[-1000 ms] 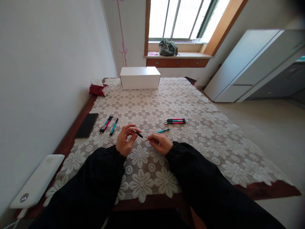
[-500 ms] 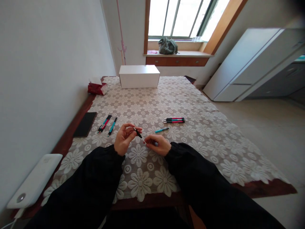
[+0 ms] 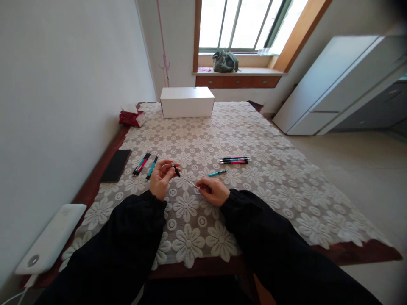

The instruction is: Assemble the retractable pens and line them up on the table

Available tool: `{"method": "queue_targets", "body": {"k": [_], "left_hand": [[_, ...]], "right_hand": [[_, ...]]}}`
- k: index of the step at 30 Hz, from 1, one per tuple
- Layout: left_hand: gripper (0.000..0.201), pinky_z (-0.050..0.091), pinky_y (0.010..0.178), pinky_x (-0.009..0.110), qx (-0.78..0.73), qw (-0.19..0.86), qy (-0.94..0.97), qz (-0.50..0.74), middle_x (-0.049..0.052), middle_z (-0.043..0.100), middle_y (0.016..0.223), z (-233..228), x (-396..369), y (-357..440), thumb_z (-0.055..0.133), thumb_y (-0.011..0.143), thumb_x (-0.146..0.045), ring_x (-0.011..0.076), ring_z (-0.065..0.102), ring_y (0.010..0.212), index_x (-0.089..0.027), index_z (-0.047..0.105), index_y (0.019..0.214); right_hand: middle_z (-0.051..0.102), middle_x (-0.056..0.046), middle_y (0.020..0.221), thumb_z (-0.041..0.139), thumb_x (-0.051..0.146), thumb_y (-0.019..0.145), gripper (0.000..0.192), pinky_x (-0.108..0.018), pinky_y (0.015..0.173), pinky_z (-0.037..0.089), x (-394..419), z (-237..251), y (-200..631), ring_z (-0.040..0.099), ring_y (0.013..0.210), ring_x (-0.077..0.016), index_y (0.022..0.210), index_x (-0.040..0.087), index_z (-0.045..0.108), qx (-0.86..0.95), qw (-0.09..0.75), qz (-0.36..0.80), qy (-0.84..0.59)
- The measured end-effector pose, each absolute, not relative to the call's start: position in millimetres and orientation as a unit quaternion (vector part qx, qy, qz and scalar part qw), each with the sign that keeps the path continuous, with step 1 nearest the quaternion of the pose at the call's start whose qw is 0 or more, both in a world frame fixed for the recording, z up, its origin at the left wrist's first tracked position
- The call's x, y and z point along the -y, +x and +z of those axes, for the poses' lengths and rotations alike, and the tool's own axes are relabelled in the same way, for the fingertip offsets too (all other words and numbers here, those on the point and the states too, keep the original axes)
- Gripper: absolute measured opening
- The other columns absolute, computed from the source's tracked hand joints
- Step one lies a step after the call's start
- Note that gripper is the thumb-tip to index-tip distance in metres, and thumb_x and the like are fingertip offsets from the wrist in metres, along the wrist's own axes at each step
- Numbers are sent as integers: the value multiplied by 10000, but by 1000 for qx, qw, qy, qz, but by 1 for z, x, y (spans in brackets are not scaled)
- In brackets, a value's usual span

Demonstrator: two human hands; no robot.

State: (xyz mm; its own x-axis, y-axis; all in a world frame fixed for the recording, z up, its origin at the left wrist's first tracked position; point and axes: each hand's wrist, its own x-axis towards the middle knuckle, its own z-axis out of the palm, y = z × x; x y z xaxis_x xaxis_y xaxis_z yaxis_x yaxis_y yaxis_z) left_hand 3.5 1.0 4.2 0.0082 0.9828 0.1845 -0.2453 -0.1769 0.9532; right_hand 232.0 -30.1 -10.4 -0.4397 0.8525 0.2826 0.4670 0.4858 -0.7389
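In the head view, I record the left hand [image 3: 161,178] pinching a short black pen part [image 3: 176,170] and the right hand [image 3: 214,191] pinching one end of a thin pale rod [image 3: 192,184], the two pieces apart above the lace cloth [image 3: 267,195], with a turquoise pen piece [image 3: 218,173] lying just beyond the right hand. I judge the step in hand to be handling separate pen parts; the next move calls for a light, steady pinch, as the rod looks slender.

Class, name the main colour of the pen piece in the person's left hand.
Black; the pen piece shows in the head view.
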Motion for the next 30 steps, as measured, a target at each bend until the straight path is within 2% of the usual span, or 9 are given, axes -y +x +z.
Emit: {"method": "queue_targets", "body": {"k": [5,10,14,20,23,26,30], "left_hand": [[414,614,828,384,-410,516,491,570,71,701,1065,-1,-6,0,765,797,-315,194,749,875,-195,538,1122],[229,606,789,347,-434,519,568,468,50,706,862,-14,-9,-1,770,759,-273,201,740,852,-164,621,895],[118,599,763,348,-452,427,647,441,68,721,901,-18,-10,-5,710,784,-241,207,710,864,-177,677,877],[200,555,877,401,-414,249,820,308,56,731,946,-1,-22,-30,762,747,-248,239,680,889,-243,747,946],[176,534,927,406,-373,235,857,267,62,733,982,5,-26,-38,764,747,-273,253,673,962,-252,761,922],[112,516,955,394,-342,240,878,234,62,724,1030,10,-25,-40,713,743,-219,238,672,969,-241,762,841],[119,509,930,389,-346,218,886,217,58,716,1029,12,-23,-38,681,742,-183,241,665,962,-236,751,821]], "right_hand": [[607,15,728,588,137,819,135,-245,615,403,28,-9,235,482,589,-115,923,197,651,813,324,245,-417],[624,-15,787,569,114,826,145,-274,707,439,26,-9,239,540,714,-155,904,203,652,828,322,193,-417],[635,-27,801,577,106,818,160,-291,744,455,24,-11,243,565,763,-178,902,211,663,842,296,157,-422],[666,-44,850,581,128,843,148,-306,766,464,23,-14,245,586,832,-203,916,213,678,853,267,123,-430],[679,-52,879,574,135,862,156,-312,775,469,22,-14,246,584,843,-207,932,215,688,857,258,116,-430],[685,-55,892,575,134,868,163,-315,784,473,22,-15,247,584,851,-209,941,217,695,858,255,107,-433],[687,-55,892,586,132,864,157,-318,789,474,22,-15,247,587,849,-212,936,214,698,858,254,105,-433]]}}
